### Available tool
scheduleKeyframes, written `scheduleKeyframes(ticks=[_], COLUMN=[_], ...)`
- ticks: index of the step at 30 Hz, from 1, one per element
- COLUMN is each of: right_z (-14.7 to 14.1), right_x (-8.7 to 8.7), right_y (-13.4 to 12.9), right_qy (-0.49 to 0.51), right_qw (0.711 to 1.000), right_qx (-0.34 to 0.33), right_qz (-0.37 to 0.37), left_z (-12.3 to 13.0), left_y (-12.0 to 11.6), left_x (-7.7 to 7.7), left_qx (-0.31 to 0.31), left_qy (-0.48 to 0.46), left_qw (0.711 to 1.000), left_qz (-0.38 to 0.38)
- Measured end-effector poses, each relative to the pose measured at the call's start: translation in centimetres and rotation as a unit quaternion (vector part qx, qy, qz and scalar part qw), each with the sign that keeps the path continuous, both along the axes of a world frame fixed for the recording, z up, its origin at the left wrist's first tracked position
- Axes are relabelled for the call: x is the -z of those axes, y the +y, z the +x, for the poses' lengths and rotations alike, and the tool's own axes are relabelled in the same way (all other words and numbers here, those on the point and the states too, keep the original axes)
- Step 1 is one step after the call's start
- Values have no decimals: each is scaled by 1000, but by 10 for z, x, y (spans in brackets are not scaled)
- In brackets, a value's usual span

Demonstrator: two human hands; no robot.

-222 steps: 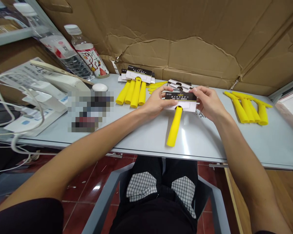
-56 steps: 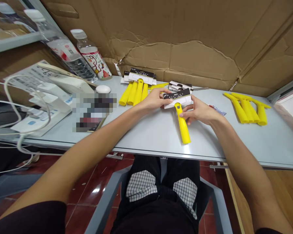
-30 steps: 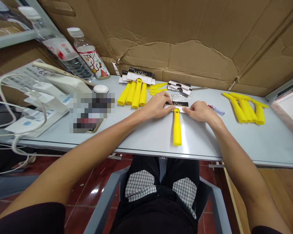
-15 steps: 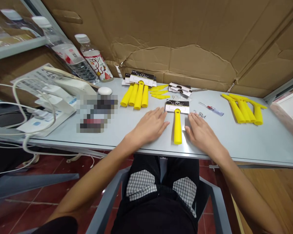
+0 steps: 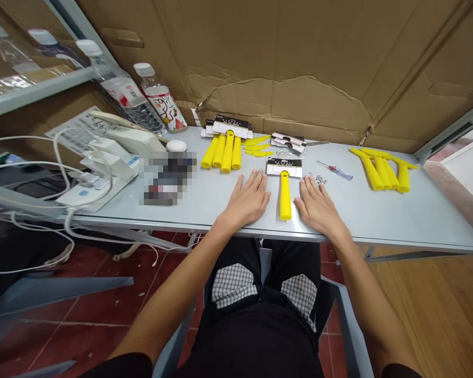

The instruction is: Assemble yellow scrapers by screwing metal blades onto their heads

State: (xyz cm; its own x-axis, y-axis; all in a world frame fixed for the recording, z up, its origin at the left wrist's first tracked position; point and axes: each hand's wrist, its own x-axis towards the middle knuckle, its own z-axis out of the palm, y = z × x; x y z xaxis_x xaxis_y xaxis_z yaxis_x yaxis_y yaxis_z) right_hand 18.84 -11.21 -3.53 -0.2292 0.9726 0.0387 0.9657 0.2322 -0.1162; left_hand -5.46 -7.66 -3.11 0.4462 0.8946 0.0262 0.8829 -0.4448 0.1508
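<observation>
A large sheet of creased brown corrugated cardboard (image 5: 284, 79) stands behind a long pale grey worktop (image 5: 398, 223). At the left end of the worktop are a white power strip with plugged-in adapters (image 5: 102, 181) and, behind it, two clear plastic water bottles (image 5: 160, 100).

The left hand (image 5: 247, 199) and right hand (image 5: 319, 207) lie flat on the worktop, palms down. Their fingers (image 5: 258, 181) are open and spread, gripping nothing.

Directly between the hands and just beside both, a yellow plastic handle (image 5: 285, 197) extends toward the person from a white-and-black backing card (image 5: 284, 168). It lies flat and is not held.

Further left sit four yellow plastic handles (image 5: 227, 152) beneath carded packaging. Further right lies a bunch of yellow plastic handles (image 5: 382, 173). Also noted near the centre: a stack of printed cards (image 5: 287, 140), flat yellow pieces (image 5: 257, 146), a slim red-handled screwdriver (image 5: 339, 170) and small metal fittings (image 5: 319, 179).
</observation>
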Motion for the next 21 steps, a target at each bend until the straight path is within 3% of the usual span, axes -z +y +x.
scheduleKeyframes(ticks=[9,13,17,21], right_z=[1,3,5,6], right_x=[5,9,12,12], right_y=[2,-2,-6,-7], right_qy=[-4,50,137,159], right_qw=[1000,996,973,964], right_qx=[-5,-8,-22,-37], right_qz=[4,78,186,211], left_z=[0,0,13,48], left_y=[2,0,-7,-13], left_x=[3,-1,-18,-41], left_qx=[5,-7,-49,-82], left_qy=[0,-27,-100,-144], left_qw=[1000,999,991,983], left_qz=[6,33,79,79])
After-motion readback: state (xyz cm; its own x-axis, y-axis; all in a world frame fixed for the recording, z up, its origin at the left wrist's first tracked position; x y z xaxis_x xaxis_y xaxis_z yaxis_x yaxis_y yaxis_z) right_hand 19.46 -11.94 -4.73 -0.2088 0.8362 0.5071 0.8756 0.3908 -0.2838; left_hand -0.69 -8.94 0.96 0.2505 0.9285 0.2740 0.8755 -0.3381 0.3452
